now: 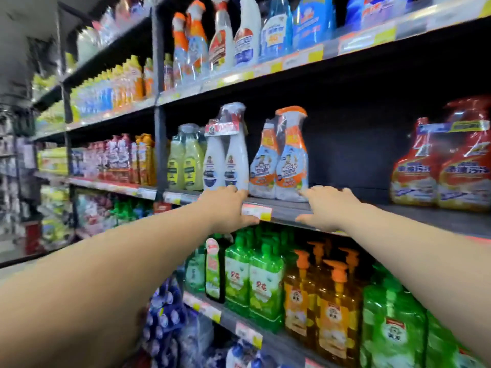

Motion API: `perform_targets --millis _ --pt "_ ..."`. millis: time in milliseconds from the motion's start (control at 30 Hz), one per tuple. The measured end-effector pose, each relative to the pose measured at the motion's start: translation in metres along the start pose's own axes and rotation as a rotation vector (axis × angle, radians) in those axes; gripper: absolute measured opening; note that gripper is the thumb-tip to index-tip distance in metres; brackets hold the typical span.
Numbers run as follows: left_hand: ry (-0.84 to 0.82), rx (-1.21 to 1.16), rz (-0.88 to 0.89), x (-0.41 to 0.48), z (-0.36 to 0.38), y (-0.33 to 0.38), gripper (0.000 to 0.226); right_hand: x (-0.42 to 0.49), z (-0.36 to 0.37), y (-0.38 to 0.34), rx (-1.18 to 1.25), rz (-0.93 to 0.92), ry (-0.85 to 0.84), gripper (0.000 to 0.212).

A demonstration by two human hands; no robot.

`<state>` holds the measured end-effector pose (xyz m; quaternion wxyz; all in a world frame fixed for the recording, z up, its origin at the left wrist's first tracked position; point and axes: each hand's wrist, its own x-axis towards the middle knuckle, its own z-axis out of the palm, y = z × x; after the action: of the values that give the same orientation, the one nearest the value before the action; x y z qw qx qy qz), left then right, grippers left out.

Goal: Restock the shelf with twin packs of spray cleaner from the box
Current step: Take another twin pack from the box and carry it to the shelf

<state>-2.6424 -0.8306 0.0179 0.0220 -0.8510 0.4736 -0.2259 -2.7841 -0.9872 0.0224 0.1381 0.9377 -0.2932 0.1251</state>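
Both hands reach up to the front edge of the middle shelf [287, 208], and neither one holds anything. The left hand [225, 207] rests on the shelf lip with its fingers lying close together and flat, their tips touching the foot of the white twin pack [227, 155], while the thumb hooks under the edge beside the price tag [256, 211]. The right hand [328, 207] lies palm down with its fingers loosely spread, the fingertips just at the lower right corner of the orange twin pack [281, 158]; whether they actually press on the wrap I cannot tell. That orange pack is the task's thing here: it stands upright on the shelf, long axis vertical, trigger heads up, directly ahead of and above the right fingers and slightly to their left, touching the white pack on its other side. Beyond the right fingers, further to the right, the shelf is bare and dark all the way to the red twin packs [441, 166], which stand well apart. The right hand is plainly the nearer one to the orange pack and to that gap. The box is not in view, so the coming move probably means squaring this pack up or turning away for another.
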Motion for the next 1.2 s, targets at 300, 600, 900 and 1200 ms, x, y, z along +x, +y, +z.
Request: perform_targets --millis 300,600,900,1200 --pt "-0.169 0.1 -0.204 -0.144 0.031 -0.152 0.083 -0.015 0.006 -0.215 0.116 -0.297 -0.051 0.07" --pt "-0.228 0.113 -0.437 -0.22 0.073 -0.254 0.079 0.013 0.023 -0.352 0.123 -0.512 -0.137 0.067" --pt "-0.346 0.155 -0.597 -0.21 0.135 -0.354 0.077 0.104 0.071 -0.48 0.217 -0.715 -0.145 0.071" --pt "-0.409 0.122 -0.675 -0.155 0.204 -0.429 0.076 0.206 0.122 -0.552 0.217 -0.802 -0.204 0.069"
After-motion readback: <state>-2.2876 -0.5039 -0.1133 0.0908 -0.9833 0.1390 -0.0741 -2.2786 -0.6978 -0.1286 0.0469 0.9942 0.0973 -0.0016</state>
